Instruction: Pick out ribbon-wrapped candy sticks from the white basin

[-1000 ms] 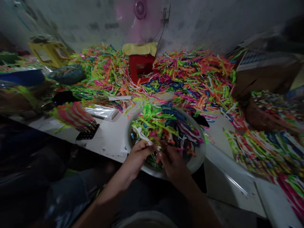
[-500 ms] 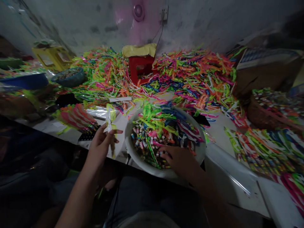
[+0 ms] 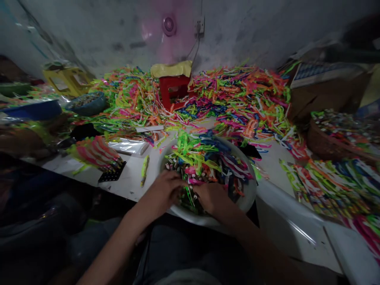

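Limp pink, white and yellow strips [image 3: 96,152] are leaning from a black perforated block [image 3: 112,175]; a glossy film packet [image 3: 129,146] and a slim yellow piece [image 3: 144,170] are lying on the white table [image 3: 132,178]. The left hand [image 3: 164,190], fingers bent, is hanging over a round pale basin [image 3: 251,192] holding ribbons [image 3: 194,152] and small cylinders [image 3: 171,163] (markings illegible). The right hand [image 3: 212,197] is resting among these. What either is grasping, I cannot make out.

Near the back edge of my table [image 3: 273,162] I see a red stool [image 3: 172,82] with a cover [image 3: 172,69] on it. A yellow stool [image 3: 67,81] stands near the back left corner, a box [image 3: 323,99] near the back right. The wall [image 3: 252,35] behind has a socket [image 3: 199,26].
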